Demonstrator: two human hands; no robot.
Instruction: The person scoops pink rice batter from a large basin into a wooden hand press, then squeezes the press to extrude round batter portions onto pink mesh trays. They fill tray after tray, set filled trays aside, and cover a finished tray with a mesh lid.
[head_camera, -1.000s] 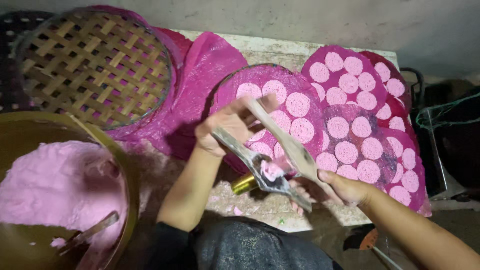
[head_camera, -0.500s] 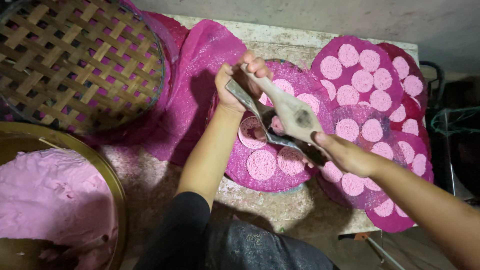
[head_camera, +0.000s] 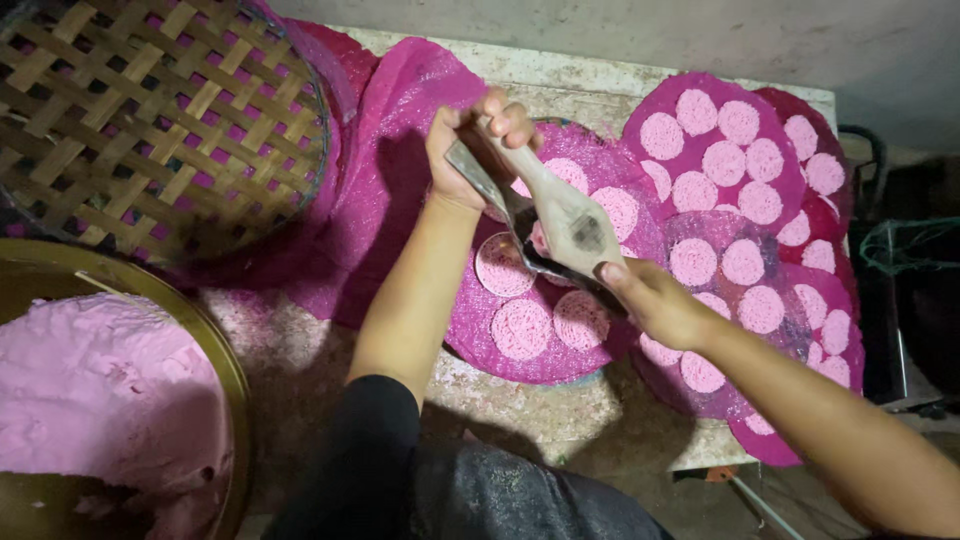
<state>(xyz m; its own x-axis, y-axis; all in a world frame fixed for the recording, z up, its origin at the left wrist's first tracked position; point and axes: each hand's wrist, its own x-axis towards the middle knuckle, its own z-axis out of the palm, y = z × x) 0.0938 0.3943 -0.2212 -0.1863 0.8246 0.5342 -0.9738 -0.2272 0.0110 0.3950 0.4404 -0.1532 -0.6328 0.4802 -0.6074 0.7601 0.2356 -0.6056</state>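
A hinged grey metal press with long handles (head_camera: 560, 215) is held over a round magenta mesh mat (head_camera: 590, 190) dotted with pale pink discs (head_camera: 520, 328). Its handle ends are gripped by the closed fingers of the left hand (head_camera: 478, 140); its lower end is clasped by the curled right hand (head_camera: 655, 300).

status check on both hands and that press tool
Left hand shut on press tool handles. Right hand grips its head end. Tool over pink mesh tray of pink discs. Nothing blocking.
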